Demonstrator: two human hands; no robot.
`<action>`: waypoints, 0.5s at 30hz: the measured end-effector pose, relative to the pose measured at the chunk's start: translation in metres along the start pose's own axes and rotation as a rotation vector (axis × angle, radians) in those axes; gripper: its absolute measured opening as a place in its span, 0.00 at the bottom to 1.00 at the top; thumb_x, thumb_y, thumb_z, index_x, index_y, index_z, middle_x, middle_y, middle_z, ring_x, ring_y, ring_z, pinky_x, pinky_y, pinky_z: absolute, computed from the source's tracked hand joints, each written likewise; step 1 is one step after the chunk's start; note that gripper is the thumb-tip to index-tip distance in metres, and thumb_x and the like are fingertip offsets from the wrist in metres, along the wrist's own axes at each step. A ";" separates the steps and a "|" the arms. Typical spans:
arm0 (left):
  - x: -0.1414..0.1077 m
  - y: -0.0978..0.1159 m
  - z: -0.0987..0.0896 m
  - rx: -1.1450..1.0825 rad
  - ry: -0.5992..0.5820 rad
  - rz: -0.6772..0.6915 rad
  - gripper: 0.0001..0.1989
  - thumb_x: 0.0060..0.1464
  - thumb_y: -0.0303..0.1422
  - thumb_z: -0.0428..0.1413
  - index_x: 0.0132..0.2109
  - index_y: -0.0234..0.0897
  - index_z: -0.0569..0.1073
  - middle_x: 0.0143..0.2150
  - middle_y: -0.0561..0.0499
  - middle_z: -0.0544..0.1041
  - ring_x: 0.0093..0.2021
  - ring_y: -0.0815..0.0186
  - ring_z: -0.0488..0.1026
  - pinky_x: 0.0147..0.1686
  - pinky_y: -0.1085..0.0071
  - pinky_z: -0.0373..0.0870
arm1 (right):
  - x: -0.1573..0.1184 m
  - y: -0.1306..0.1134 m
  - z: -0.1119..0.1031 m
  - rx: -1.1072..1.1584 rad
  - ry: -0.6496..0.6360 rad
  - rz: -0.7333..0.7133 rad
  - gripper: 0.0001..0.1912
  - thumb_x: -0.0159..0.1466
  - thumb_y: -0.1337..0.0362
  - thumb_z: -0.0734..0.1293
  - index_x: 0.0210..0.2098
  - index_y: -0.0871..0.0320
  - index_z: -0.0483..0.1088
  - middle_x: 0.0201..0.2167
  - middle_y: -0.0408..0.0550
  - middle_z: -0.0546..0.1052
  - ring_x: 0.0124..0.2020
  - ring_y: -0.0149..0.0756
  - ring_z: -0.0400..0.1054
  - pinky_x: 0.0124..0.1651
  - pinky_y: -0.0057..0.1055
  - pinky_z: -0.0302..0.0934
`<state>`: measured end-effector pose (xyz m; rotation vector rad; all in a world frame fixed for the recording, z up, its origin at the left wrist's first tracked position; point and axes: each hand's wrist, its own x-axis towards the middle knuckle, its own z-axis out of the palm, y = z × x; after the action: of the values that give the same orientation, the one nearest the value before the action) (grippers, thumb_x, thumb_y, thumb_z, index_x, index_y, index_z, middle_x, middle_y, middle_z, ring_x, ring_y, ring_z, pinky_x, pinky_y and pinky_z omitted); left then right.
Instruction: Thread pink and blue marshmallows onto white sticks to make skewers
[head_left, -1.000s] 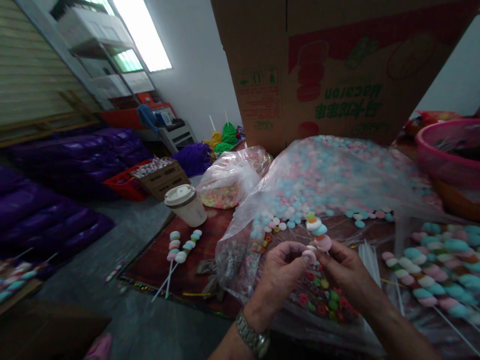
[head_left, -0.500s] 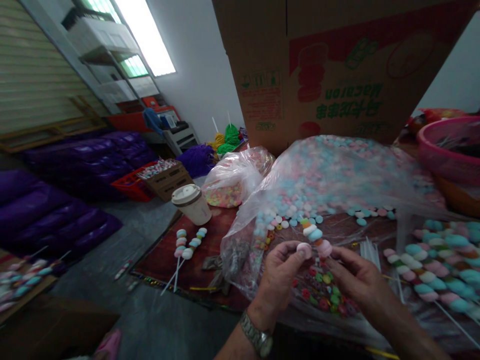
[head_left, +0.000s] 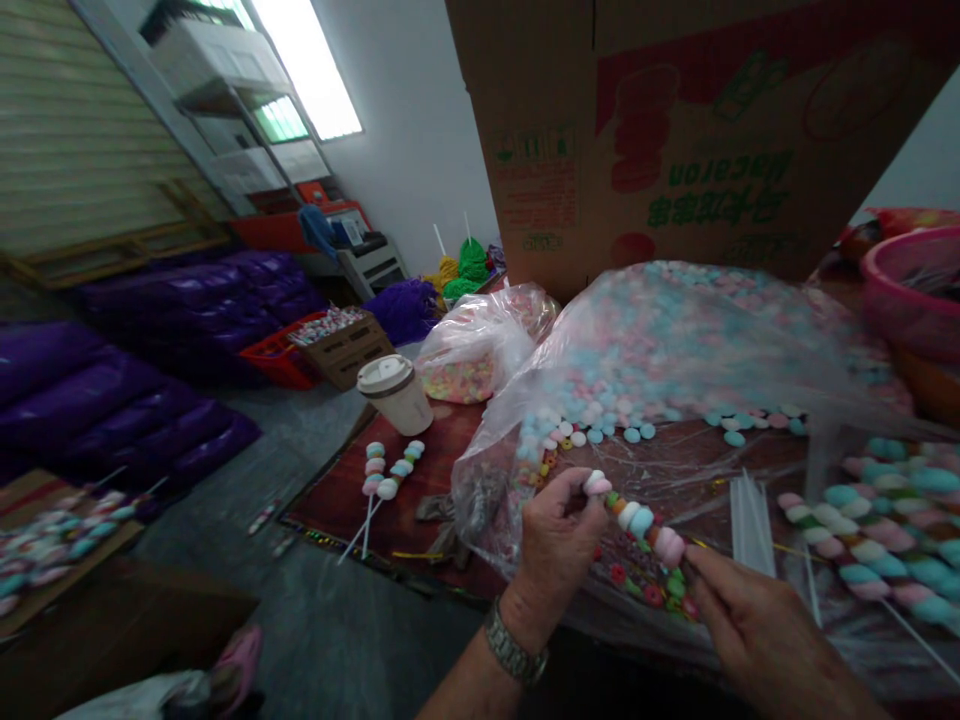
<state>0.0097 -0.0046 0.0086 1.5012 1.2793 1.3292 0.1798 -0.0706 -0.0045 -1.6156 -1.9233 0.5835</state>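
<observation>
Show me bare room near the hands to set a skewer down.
Red cloth shows between the lidded paper cup, two finished marshmallow skewers and the clear plastic bag. Crowded: around the left hand, its held skewer and the right hand, and rightward, where the skewer pile and straws lie.

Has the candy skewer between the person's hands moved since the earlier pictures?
Yes: against the white lidded cup, the candy skewer has tipped its top left, from nearly upright to nearly level.

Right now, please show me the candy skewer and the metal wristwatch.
Candy skewer point(head_left: 641, 521), head view, point on the blue piece.
Metal wristwatch point(head_left: 514, 645), head view, point on the metal band.
</observation>
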 end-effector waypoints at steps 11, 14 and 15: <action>0.001 -0.003 -0.004 0.039 -0.032 -0.008 0.09 0.51 0.34 0.53 0.37 0.34 0.74 0.29 0.51 0.74 0.29 0.69 0.70 0.30 0.76 0.67 | 0.004 -0.007 0.000 -0.018 -0.016 -0.015 0.13 0.61 0.63 0.52 0.30 0.53 0.66 0.26 0.46 0.74 0.25 0.35 0.68 0.27 0.27 0.56; 0.000 -0.004 -0.006 0.014 -0.056 -0.003 0.09 0.50 0.33 0.53 0.37 0.34 0.73 0.29 0.51 0.74 0.29 0.69 0.70 0.30 0.76 0.67 | 0.007 -0.010 0.005 -0.012 -0.032 -0.004 0.13 0.60 0.64 0.51 0.29 0.54 0.65 0.25 0.47 0.73 0.26 0.35 0.68 0.28 0.28 0.56; -0.001 -0.005 -0.006 -0.024 -0.053 -0.022 0.08 0.50 0.33 0.54 0.37 0.34 0.73 0.30 0.51 0.74 0.30 0.69 0.70 0.31 0.76 0.67 | 0.008 -0.010 0.007 -0.013 -0.040 0.003 0.13 0.60 0.64 0.50 0.29 0.54 0.65 0.25 0.46 0.73 0.26 0.35 0.68 0.28 0.28 0.56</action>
<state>0.0029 -0.0048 0.0051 1.4917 1.2385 1.2783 0.1666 -0.0641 -0.0019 -1.6265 -1.9583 0.6101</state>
